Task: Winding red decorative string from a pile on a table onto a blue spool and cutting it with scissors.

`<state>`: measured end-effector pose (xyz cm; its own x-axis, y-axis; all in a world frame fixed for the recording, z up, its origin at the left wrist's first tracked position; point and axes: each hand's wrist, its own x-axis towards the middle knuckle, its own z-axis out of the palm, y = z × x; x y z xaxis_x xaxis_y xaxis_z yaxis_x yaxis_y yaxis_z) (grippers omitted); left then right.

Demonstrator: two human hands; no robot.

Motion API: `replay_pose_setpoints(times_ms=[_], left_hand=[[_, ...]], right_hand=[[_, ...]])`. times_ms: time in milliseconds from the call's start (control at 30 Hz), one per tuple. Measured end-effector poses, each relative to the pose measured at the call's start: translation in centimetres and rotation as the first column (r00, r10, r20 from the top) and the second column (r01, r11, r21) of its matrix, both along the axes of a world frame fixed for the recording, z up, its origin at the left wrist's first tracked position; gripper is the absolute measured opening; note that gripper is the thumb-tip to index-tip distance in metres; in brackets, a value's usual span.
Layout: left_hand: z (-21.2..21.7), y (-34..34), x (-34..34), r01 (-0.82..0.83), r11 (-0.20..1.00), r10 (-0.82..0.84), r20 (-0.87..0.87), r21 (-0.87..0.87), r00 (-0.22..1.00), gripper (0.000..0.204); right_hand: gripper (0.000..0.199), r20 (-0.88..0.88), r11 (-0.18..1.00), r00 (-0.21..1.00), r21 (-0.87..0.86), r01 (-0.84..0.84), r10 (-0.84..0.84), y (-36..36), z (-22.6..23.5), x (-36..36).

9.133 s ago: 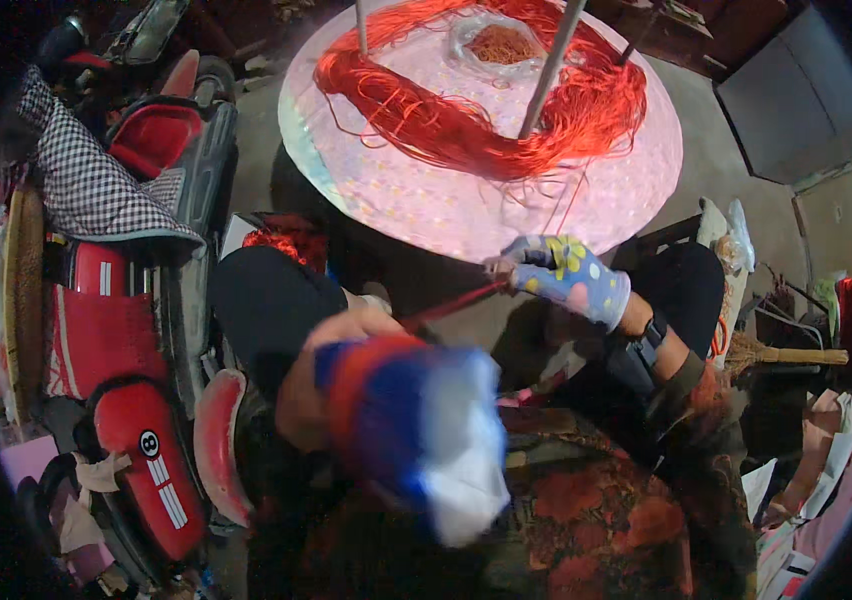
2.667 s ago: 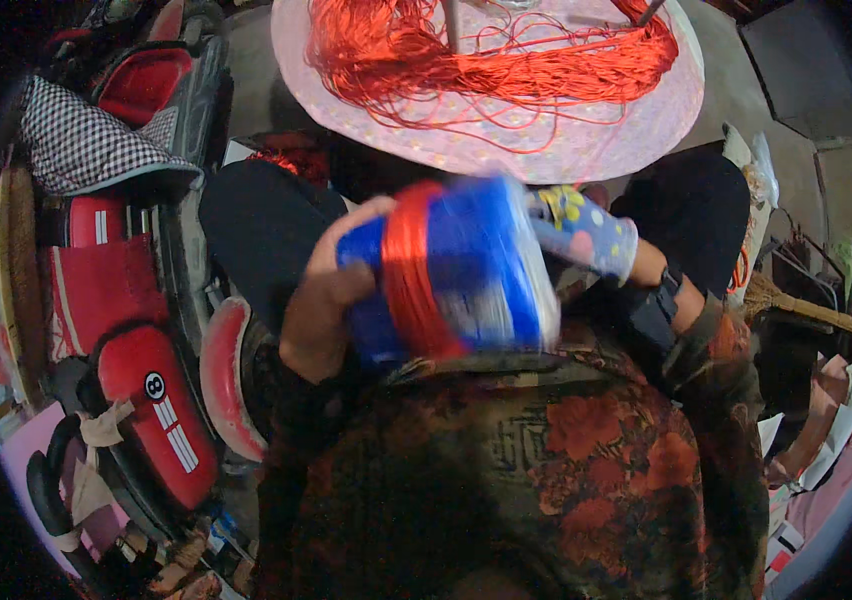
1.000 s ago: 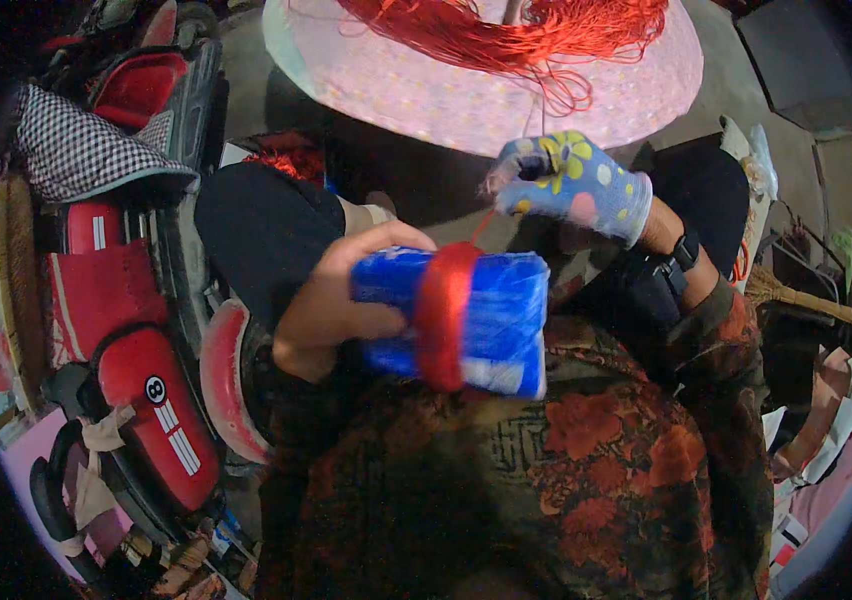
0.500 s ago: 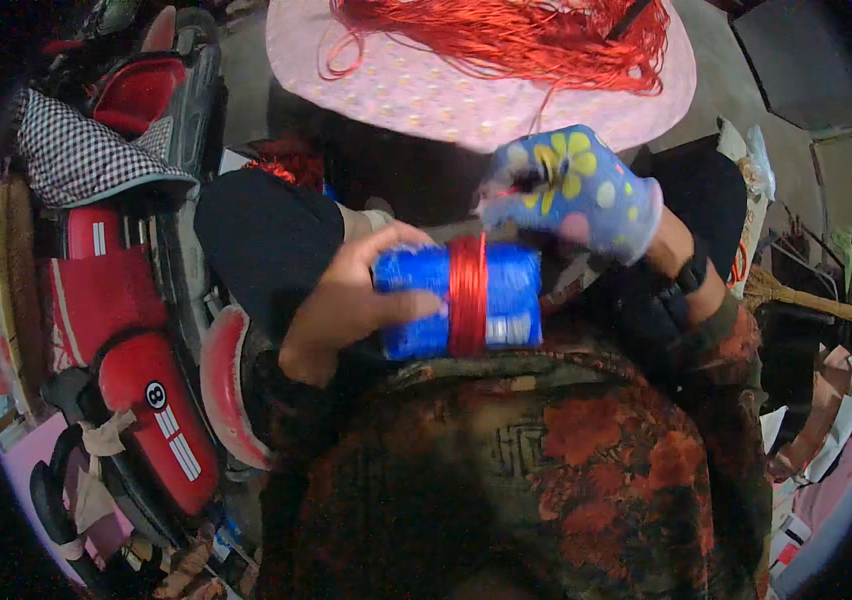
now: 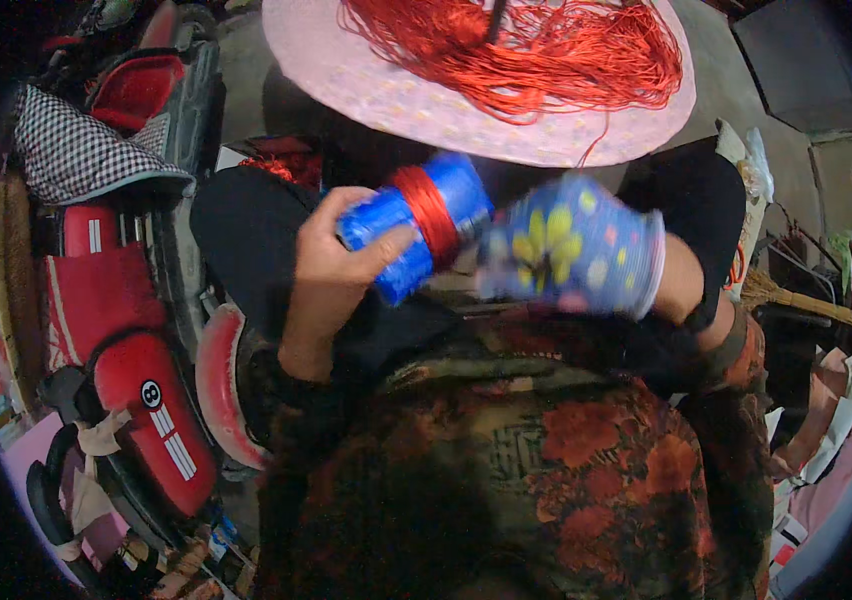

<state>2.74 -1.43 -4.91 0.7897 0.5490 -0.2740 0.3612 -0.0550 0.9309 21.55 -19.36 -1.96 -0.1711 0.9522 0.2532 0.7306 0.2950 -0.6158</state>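
My bare left hand (image 5: 334, 255) is closed round a blue plastic-wrapped packet (image 5: 465, 192), which it holds tilted above my lap, thumb across its near side. Shiny red cord (image 5: 428, 212) is wound in a band about the packet's middle. Close to the packet's right side is my right hand (image 5: 571, 250), in a blue glove with yellow flowers and dots. Motion blurs its fingers, so whether they grip the cord cannot be made out. Beyond both hands, a big loose hank of red cord (image 5: 556, 65) lies on a round pink speckled surface (image 5: 396, 105), one strand hanging over its near edge.
A red toy-like ride-on vehicle (image 5: 156, 420) stands at my left, with a checked cloth (image 5: 96, 150) behind it. To the right are a straw hand broom (image 5: 796, 300), papers and cardboard (image 5: 826, 400). My dark-clad knees flank the work.
The packet has tilted, its right end swinging up and away from me. My gloved right hand has come down nearer to me, beside the packet. The round pink surface and its cord have shifted.
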Motion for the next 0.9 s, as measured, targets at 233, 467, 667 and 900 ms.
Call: replay_pose_setpoints(times_ms=[233, 467, 667, 900], left_hand=[[0.9, 0.6, -0.9, 0.552, 0.669, -0.5, 0.248, -0.498, 0.83, 0.063], [2.0, -0.3, -0.2, -0.073, 0.82, 0.322, 0.353, -0.567, 0.878, 0.053], [1.4, -0.4, -0.5, 0.245, 0.937, -0.265, -0.047, -0.25, 0.963, 0.053], [-0.7, -0.5, -1.9, 0.212, 0.823, -0.024, 0.339, -0.528, 0.941, 0.067]], right_hand=[[0.018, -0.64, 0.857, 0.669, -0.516, -0.01, -0.378, 0.6, -4.0, 2.0], [0.014, -0.454, 0.966, 0.891, -0.236, -0.106, -0.013, -2.0, -2.5, -1.4], [0.02, -0.387, 0.925, 0.896, -0.375, 0.065, -0.22, 1.2, 2.2, 1.6], [0.02, -0.59, 0.93, 0.78, -0.367, -0.028, -0.209, -0.9, -4.6, 0.5]])
